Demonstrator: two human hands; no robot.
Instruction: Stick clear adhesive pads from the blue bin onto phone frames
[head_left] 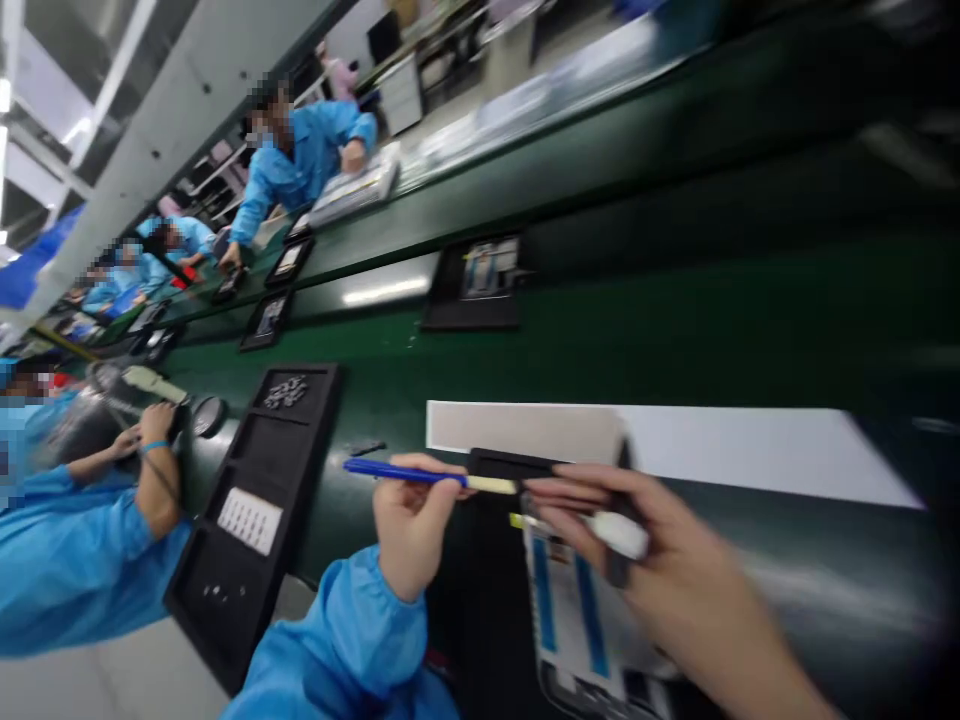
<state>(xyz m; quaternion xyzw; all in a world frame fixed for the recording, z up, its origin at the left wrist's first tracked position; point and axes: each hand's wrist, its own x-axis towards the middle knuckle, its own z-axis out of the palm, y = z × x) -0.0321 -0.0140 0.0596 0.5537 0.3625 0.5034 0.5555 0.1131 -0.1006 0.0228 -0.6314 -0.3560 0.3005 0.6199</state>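
Pinching a blue-handled tool, left fingers closed; right fingers closed round white applicator above phone

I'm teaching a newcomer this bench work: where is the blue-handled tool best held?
Grip the blue-handled tool near the handle's front end, from the near side, as the left hand does: the thin shaft lies level, its pale tip pointing right toward the phone, where the right hand holds a white-handled tool.

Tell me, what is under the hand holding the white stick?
Under the right hand lies a flat white panel with two blue stripes on a black tray. The hand and white stick cover its upper edge.
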